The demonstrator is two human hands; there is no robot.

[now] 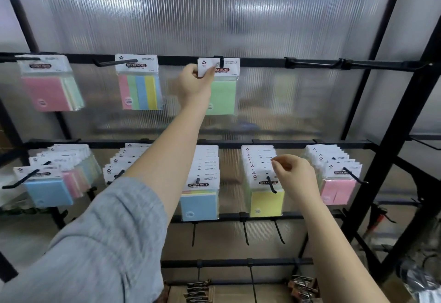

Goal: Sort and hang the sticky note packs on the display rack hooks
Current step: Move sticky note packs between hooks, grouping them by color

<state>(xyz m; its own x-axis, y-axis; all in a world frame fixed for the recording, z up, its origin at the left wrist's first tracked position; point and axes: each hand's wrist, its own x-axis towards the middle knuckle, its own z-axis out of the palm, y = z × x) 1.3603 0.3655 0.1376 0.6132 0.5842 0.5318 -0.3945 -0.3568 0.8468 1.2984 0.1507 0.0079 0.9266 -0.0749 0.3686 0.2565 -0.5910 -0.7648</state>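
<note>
Top rail, left to right: pink pack (49, 87), striped pack (139, 87), then green pack (220, 92) at the third hook (221, 62). Left hand (194, 83) pinches the green pack's white header card. Lower rail full of packs; right hand (296, 178) loosely curled, holding nothing, just beside the yellow pack (266, 201).

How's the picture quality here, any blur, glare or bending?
Head view: the left hand and its green pack are slightly motion-blurred; the ribbed panel behind glows with diffuse backlight and smears whatever lies beyond it; wide-angle distortion bows the rack posts at the edges.
</note>
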